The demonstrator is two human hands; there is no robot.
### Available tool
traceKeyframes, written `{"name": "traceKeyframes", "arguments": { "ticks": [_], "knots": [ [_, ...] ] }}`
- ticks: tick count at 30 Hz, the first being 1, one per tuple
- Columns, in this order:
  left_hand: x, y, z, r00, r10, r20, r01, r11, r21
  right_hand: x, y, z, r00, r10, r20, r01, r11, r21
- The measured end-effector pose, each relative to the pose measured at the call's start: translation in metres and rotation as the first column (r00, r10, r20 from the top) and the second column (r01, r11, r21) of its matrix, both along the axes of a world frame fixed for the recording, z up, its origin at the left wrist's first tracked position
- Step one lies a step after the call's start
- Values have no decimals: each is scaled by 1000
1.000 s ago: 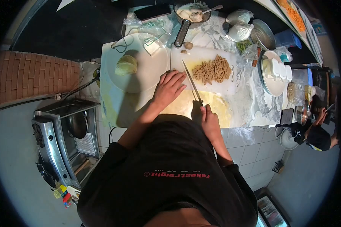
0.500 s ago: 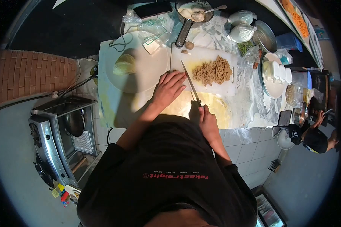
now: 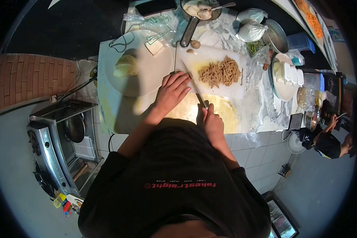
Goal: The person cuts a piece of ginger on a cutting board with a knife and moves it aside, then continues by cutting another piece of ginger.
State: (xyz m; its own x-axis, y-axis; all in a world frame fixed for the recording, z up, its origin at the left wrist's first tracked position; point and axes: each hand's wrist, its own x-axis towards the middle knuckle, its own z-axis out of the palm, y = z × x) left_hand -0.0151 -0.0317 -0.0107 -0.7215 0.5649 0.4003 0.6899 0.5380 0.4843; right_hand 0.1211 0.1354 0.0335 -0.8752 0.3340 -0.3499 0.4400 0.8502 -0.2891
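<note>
A long kitchen knife (image 3: 195,84) is gripped by its handle in my right hand (image 3: 212,123), near the table's front edge. Its blade points away from me over the left part of a white cutting board (image 3: 232,92). My left hand (image 3: 173,91) rests at the board's left edge, its fingers bent close together beside the blade. Whatever lies under those fingertips is hidden. Right of the blade is a pile of brown cut strips (image 3: 220,72). Two small brown pieces (image 3: 194,44) sit near the board's far edge.
A large round plate (image 3: 107,81) at left carries a pale green cabbage piece (image 3: 125,66) and a white block (image 3: 154,47). Behind the board stands a pan (image 3: 190,32) with a spoon. Plastic bags (image 3: 251,31) and bowls crowd the right. Another person (image 3: 327,141) is at far right.
The view has shifted slightly. The knife blade has moved a little left, nearer my left fingers, along with my right hand. The pile of strips looks the same.
</note>
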Motion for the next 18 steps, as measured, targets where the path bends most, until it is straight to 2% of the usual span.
{"name": "traceKeyframes", "arguments": {
  "ticks": [3, 10, 12, 13, 15, 18],
  "knots": [
    [1, 0, 1, 1000, 3, -19, -4, 1000, -27, 3, -1, -1, 999, 20, -26, -18, 996, 93],
    [2, 2, 7, 1000, -14, -2, 14, 998, -57, 13, 18, 6, 996, 54, -68, -43, 988, 151],
    [3, 1, 6, 1000, -4, 5, 4, 999, -51, 16, 27, -2, 991, -22, -136, 5, 993, -120],
    [3, 1, 6, 1000, -3, 2, 3, 999, -52, 17, 29, 0, 990, -21, -139, 5, 993, -121],
    [3, 1, 6, 1000, -19, 17, 20, 999, -48, 17, 30, 8, 975, -174, -138, 89, 876, -473],
    [2, 1, 6, 1000, -24, 7, 24, 999, -40, 14, 26, 18, 982, -182, -55, 136, 874, -467]
  ]
}}
